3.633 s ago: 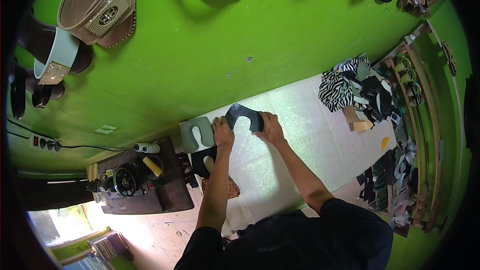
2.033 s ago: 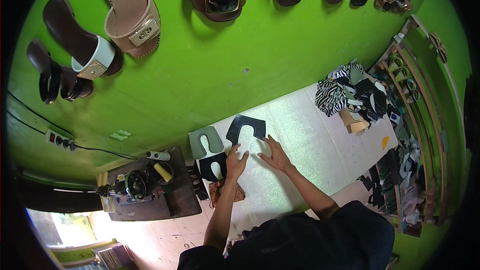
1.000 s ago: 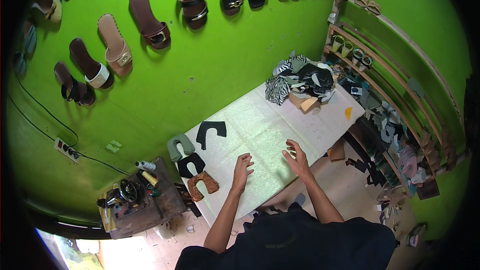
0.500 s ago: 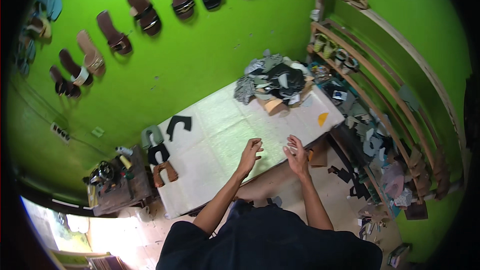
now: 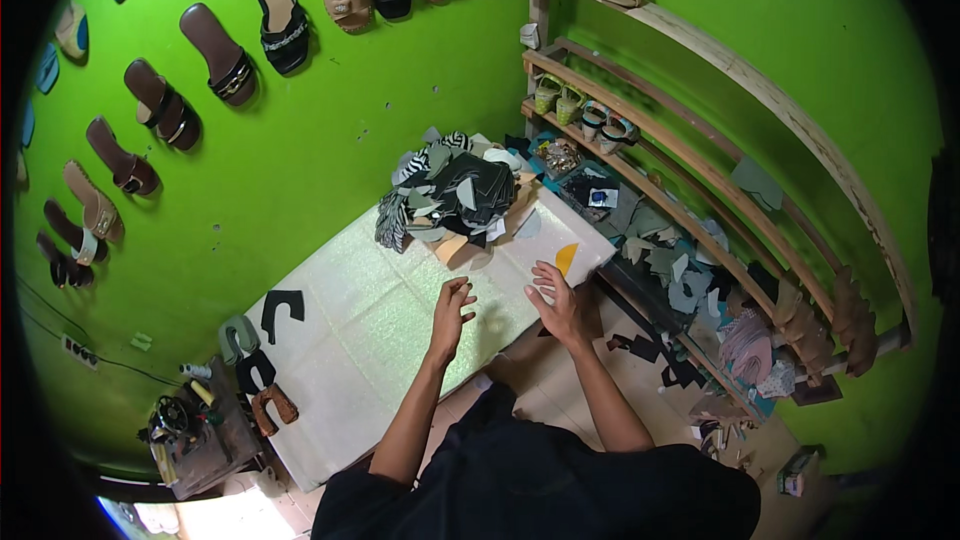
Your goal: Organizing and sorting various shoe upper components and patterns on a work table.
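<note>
My left hand (image 5: pixel 453 318) hovers over the white-covered table (image 5: pixel 345 290), fingers loosely bent and apart, holding nothing. My right hand (image 5: pixel 558 308) is raised near the table's front right edge, its fingers spread and bare. Just beyond it lies a yellow half-round piece (image 5: pixel 566 259). At the back of the table is a heap of material scraps (image 5: pixel 468 190), mostly black, grey and striped. Curved cut pieces lie at the left end: a black one (image 5: pixel 284 312), a green one (image 5: pixel 238 338), another black one (image 5: pixel 255 371) and a brown one (image 5: pixel 274 408).
Slanting wooden racks (image 5: pixel 690 175) with sandals and scraps stand on the right. A sewing machine (image 5: pixel 172 418) sits on a small table at lower left. Several sandals (image 5: pixel 280 20) hang on the green wall. Dark offcuts (image 5: pixel 660 355) litter the floor.
The view has swung right, so the table, heap and racks sit further left in the picture. My hands are nearer the heap and the yellow piece, still with nothing in them.
</note>
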The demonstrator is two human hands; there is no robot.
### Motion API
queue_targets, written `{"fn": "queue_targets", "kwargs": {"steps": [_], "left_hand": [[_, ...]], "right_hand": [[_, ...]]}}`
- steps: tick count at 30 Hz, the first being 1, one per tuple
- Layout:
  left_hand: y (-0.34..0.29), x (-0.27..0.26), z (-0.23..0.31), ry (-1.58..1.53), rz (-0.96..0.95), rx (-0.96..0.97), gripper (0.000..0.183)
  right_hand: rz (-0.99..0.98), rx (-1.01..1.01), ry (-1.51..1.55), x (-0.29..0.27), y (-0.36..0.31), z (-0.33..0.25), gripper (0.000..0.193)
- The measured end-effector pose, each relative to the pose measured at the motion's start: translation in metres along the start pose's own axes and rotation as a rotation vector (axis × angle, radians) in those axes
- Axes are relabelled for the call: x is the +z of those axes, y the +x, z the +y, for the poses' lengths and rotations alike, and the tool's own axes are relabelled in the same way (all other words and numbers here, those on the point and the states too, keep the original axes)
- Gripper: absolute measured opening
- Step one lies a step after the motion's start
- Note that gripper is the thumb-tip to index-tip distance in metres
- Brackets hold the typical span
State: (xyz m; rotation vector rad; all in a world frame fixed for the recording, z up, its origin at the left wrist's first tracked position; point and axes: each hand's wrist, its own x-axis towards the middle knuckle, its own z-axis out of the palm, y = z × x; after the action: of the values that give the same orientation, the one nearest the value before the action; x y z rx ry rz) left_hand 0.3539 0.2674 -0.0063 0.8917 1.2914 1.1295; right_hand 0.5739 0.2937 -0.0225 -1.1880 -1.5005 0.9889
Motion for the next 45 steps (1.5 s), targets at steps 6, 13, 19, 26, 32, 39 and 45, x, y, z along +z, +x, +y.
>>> {"fn": "queue_targets", "kwargs": {"steps": [6, 13, 19, 26, 32, 39, 45], "left_hand": [[0.057, 0.001, 0.009, -0.019, 0.016, 0.035, 0.045], [0.114, -0.007, 0.023, -0.032, 0.051, 0.000, 0.044], [0.159, -0.010, 0.033, -0.054, 0.114, -0.024, 0.043], [0.215, -0.024, 0.045, 0.037, 0.224, 0.048, 0.039], [0.271, -0.043, 0.036, 0.157, 0.310, 0.130, 0.026], [0.324, -0.048, 0.030, 0.585, 0.397, 0.220, 0.019], [0.336, -0.048, 0.004, 0.902, 0.445, 0.309, 0.019]], "right_hand": [[-0.008, 0.014, -0.058, -0.008, 0.055, 0.009, 0.056], [-0.022, 0.008, -0.083, -0.003, 0.123, 0.029, 0.056], [-0.082, 0.024, -0.135, 0.005, 0.178, 0.040, 0.055], [-0.169, 0.016, -0.154, 0.012, 0.243, 0.060, 0.054], [-0.172, -0.006, -0.230, 0.026, 0.287, 0.076, 0.051], [-0.180, -0.112, -0.526, 0.042, 0.322, 0.095, 0.049], [-0.166, -0.083, -0.697, 0.057, 0.326, 0.098, 0.061]]}}
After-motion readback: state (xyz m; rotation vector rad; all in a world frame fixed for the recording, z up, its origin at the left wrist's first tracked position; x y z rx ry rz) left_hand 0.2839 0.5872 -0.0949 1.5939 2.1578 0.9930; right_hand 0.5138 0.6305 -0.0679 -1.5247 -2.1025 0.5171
